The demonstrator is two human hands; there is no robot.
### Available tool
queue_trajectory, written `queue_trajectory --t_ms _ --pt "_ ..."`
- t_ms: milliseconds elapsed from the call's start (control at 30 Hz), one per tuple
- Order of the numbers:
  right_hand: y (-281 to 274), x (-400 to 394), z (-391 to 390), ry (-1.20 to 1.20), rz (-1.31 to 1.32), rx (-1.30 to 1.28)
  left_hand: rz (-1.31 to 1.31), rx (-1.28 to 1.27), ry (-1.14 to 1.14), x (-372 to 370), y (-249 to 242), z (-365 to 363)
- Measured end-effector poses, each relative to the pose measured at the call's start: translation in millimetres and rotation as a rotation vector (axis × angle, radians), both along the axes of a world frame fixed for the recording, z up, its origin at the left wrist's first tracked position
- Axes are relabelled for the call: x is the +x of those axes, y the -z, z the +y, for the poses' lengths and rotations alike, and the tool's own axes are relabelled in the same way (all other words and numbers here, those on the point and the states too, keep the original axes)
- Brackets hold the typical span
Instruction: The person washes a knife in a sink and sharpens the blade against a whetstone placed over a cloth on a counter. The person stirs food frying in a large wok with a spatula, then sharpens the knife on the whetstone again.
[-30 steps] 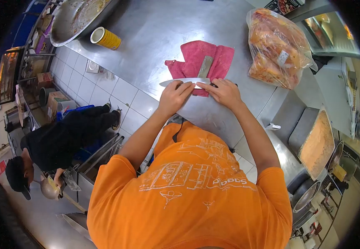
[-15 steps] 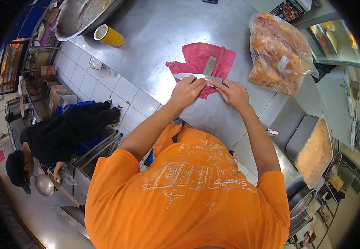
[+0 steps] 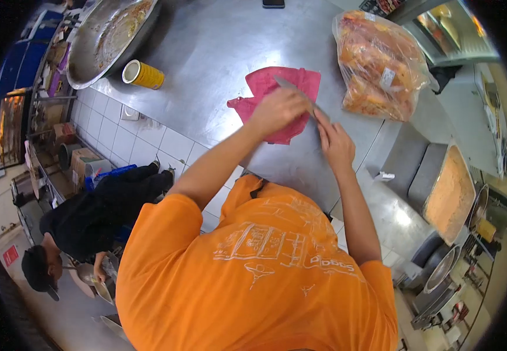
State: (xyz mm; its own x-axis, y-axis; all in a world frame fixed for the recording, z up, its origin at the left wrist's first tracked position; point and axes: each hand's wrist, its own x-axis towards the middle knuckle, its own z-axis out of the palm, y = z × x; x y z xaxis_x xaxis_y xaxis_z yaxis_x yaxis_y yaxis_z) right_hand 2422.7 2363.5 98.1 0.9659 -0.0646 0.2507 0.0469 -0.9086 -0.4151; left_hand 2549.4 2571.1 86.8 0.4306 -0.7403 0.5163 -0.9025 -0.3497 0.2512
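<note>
Near the table's (image 3: 206, 76) front edge: right hand (image 3: 336, 143) pinches the knife (image 3: 290, 86) by its handle end.
Left hand (image 3: 282, 110): bunched over mid-blade, grip hidden, can't tell.
Knife: slanting over the pink cloth (image 3: 279, 136), tip pointing away.
Open room: bare table left to the yellow can (image 3: 146, 76), tighter right to the bagged meat (image 3: 379, 67).

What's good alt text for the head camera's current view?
A person's right hand grips a kitchen knife, the left hand at its blade, above a red cloth on a metal table, with bagged meat and a yellow can nearby.
</note>
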Motion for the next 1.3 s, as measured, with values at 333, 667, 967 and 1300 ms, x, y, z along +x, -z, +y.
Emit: queue_trajectory --t_ms 333,667,967,1300 --pt "14.8 45.7 66.1 0.091 0.050 -0.006 -0.082 0.070 -0.062 49.3 5.3 50.4" --pt "31.3 36.7 69.6 0.123 0.055 0.004 -0.035 0.075 0.011 46.4 17.5 51.1" --pt "11.3 -9.6 61.2 0.132 0.103 0.025 -0.005 0.110 0.062 6.0 24.3 41.2" --pt "-25.5 -94.0 43.0 0.177 0.388 0.060 0.049 0.083 0.173 -67.9 24.1 21.8"
